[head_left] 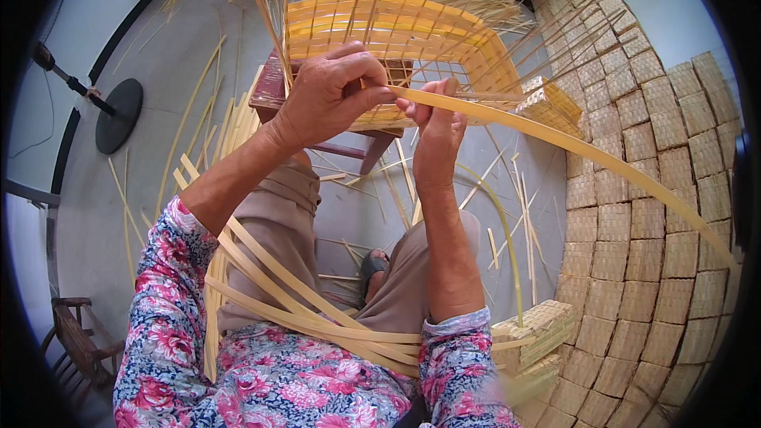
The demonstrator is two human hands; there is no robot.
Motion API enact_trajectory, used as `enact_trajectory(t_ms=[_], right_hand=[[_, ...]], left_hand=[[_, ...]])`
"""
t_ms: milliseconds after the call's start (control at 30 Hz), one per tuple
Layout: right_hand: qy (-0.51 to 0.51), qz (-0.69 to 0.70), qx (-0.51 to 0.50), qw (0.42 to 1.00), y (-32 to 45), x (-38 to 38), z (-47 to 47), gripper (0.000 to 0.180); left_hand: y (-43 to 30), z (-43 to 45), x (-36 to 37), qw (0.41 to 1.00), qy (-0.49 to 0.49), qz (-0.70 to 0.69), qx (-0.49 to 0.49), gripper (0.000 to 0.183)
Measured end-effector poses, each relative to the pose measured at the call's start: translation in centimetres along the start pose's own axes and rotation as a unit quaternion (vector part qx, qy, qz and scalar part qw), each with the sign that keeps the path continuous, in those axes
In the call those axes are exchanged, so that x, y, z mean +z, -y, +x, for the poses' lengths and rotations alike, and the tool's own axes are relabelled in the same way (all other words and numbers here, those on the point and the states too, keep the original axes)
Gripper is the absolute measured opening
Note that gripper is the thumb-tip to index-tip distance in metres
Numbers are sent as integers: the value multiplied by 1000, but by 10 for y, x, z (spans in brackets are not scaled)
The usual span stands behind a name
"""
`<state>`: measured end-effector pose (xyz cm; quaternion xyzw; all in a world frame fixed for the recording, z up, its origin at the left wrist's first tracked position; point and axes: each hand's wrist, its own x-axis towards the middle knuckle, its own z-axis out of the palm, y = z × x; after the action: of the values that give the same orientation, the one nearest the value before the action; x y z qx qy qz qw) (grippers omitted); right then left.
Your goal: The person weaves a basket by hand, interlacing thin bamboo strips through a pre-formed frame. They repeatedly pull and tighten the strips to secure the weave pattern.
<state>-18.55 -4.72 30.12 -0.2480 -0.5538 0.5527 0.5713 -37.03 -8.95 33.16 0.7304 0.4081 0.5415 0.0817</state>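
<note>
A long flat bamboo strip [538, 126] runs from my fingers out to the right and curves downward. My left hand [339, 92] pinches its near end between thumb and fingers. Just to the right, my right hand [439, 125] grips the same strip close to that end. Behind both hands stands a partly woven bamboo basket [487, 41], yellow, with many thin upright stakes rising from it. It rests on a dark red wooden stool [270, 86]. More pale bamboo strips [285, 303] lie across my lap.
Many small woven bamboo baskets [645, 220] stand in rows on the right, with others [535, 333] near my right elbow. Cut strips [523, 208] litter the floor. A round black stand base [120, 116] is at left, and a wooden chair [86, 336] at lower left.
</note>
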Motion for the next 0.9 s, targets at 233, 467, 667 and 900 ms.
enact_trajectory(t_ms=[233,467,667,900], right_hand=[[-74,274,94,954,10,13,-12,33],[-85,179,84,977,-10,12,-25,18],[-180,97,228,952,-9,-24,-29,13],[-309,262,217,888,14,-93,-3,17]], left_hand=[[5,0,-1,996,-38,75,-3,15],[9,-12,18,956,-41,290,9,36],[-1,-17,12,969,-33,239,-46,69],[-15,-2,37,971,-2,168,167,36]])
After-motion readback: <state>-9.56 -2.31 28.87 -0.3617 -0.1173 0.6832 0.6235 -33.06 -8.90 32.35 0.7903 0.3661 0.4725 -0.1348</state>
